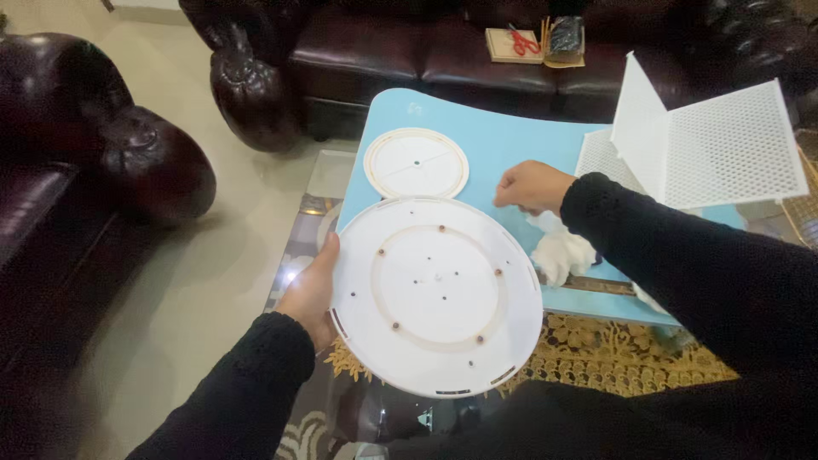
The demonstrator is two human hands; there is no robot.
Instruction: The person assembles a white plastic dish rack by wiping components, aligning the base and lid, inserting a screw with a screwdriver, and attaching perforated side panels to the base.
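We see the left hand (311,290) at about 8 o'clock, curled around the edge of a big white round plate (436,294). The plate is tilted up a little and fills the middle of the view. It has a ring on it with small brown dots.

At about 2 o'clock from the plate, the right hand (530,186) has its fingers pinched together over the blue surface (503,140). We cannot tell if it holds anything. A crumpled white cloth (560,249) lies just below that hand.

At 12 o'clock from the big plate sits a smaller white round disc (416,163), touching its top edge. White mesh panels (724,149) stand at 2 o'clock. Red scissors (524,41) lie on the dark sofa (383,51) far up top.
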